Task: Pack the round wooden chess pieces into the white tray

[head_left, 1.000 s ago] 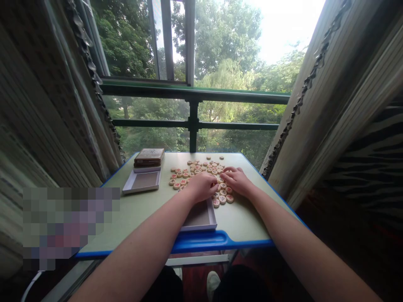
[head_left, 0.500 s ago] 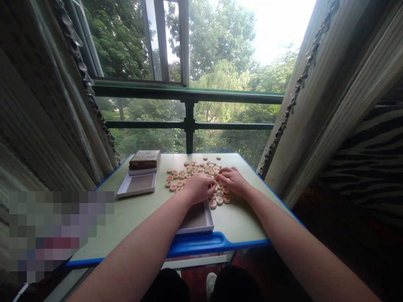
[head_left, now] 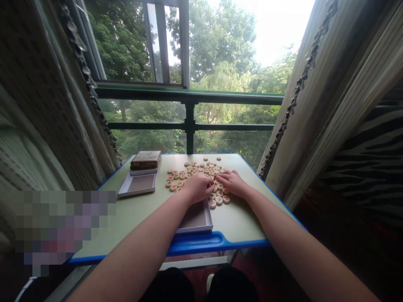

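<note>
Round wooden Chinese chess pieces (head_left: pixel 219 200) with red and dark characters lie in a loose spread on the pale table. Over their near middle is my left hand (head_left: pixel 199 187), its fingers curled closed; whatever is between the fingertips is hidden. My right hand (head_left: pixel 232 183) reaches in from the right with fingers stretched out over the pieces, their tips close to my left fingers. A shallow open box (head_left: pixel 209 218) lies below my left hand, partly covered by my left forearm.
At the table's left is a second shallow box part (head_left: pixel 136 193), with a stack of brown flat boxes (head_left: pixel 146 157) at its far end. The table (head_left: pixel 248 222) has a blue edge with a molded trough. Window railing stands behind, curtains on both sides.
My right hand has shifted slightly, its fingers now flatter and lower over the pieces. My left hand stays nearly in place. The view has tilted very slightly.
</note>
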{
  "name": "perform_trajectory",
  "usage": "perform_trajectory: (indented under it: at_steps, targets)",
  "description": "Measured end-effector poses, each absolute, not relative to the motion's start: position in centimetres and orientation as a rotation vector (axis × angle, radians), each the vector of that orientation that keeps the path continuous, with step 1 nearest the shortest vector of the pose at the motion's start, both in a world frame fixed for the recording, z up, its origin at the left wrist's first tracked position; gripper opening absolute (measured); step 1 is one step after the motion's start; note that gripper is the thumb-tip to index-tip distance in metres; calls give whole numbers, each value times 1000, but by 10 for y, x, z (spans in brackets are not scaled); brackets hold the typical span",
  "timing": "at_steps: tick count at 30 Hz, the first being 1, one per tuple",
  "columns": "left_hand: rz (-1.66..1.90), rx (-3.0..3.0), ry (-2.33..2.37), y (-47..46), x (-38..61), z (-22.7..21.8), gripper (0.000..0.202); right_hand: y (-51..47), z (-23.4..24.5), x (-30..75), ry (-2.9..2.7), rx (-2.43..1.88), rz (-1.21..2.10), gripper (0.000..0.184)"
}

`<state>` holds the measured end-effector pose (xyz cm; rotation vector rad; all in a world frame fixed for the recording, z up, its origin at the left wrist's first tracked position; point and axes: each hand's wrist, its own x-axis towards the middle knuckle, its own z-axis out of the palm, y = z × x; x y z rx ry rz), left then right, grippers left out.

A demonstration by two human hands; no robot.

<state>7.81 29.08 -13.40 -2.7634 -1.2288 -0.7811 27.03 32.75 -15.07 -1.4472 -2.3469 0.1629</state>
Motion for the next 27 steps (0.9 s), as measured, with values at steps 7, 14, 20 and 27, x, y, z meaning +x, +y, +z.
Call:
perform_trajectory:
  at_steps: [7,14,20,27]
  targets:
    - [-780,-2771,-1212,291,78,-133,24,327,-149,269,-2395,-1384,165,51]
    - [-773,-2768,-1199,290,77,-132,25,329,-149,270,-2396,-1371,149,49]
    - [-776,-2768,-1205,291,77,-133,24,327,-147,269,-2320,-1384,182,49]
    - [-763,-2764,-1190,291,78,-134,24,325,-144,267,-2338,-1316,239,55]
